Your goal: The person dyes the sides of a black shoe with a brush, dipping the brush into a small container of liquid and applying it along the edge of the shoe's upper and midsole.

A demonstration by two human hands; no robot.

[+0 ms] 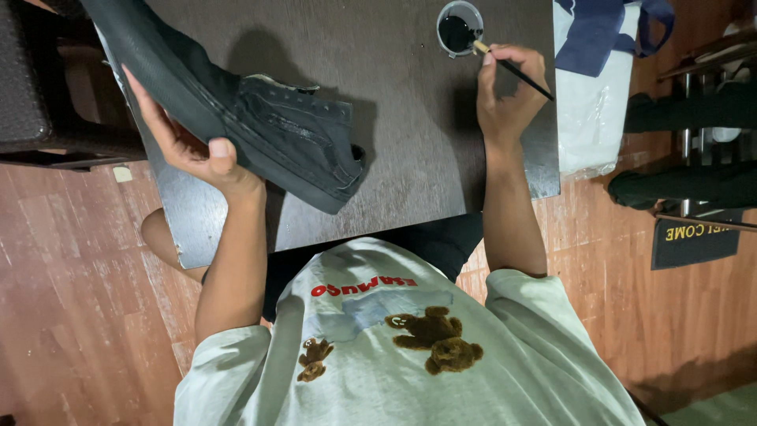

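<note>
My left hand [185, 142] grips a black canvas shoe [260, 118] by its sole, holding it tilted above the dark table [394, 118]. The shoe's toe points to the upper left and its heel hangs toward the table's middle. My right hand [509, 95] holds a thin paintbrush [512, 69] with a dark handle. The brush tip dips into a small round cup of black liquid [459, 30] at the table's far edge.
A white plastic bag with blue cloth on it [595, 79] lies to the right of the table. A dark chair [39, 87] stands at the left. More dark shoes on a rack [686, 158] and a doormat [694, 237] are at the right, on a reddish wooden floor [79, 300].
</note>
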